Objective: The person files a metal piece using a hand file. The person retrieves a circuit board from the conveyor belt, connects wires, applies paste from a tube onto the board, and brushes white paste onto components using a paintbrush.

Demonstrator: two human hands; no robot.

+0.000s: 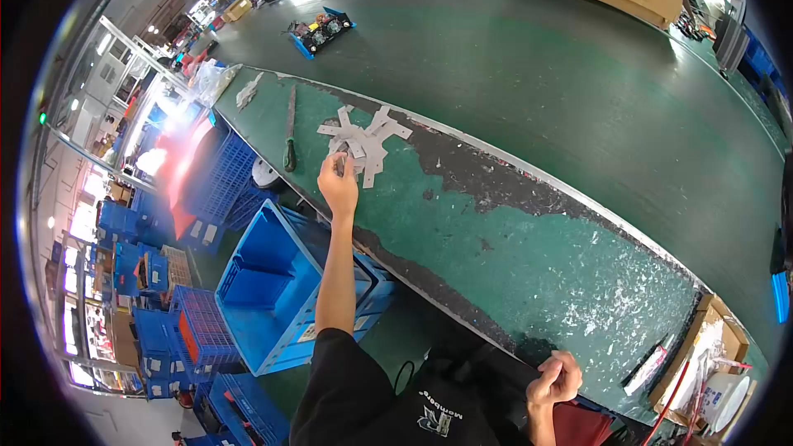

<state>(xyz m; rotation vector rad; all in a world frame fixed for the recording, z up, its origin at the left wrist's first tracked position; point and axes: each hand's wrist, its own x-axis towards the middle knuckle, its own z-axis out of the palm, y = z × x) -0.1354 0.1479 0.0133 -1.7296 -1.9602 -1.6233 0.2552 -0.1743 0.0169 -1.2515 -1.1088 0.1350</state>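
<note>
On the worn green bench lies a loose pile of flat grey strips (376,147), some with small holes. My left hand (337,190) reaches to the pile's near edge, thumb and fingers pinched on a flat grey piece partly hidden by them. To the left of the pile is a file (291,128), its dark handle toward me. My right hand (557,378) is held at the bench's near edge, away from the pile, with its fingers curled closed. Whatever may be inside those fingers is hidden.
Below the bench edge stands a blue plastic bin (264,289). A cardboard box (661,405) and a white-and-red tube (646,370) lie at the right end. Behind the bench, a dark green belt (529,58) carries a black-and-blue assembly (322,31).
</note>
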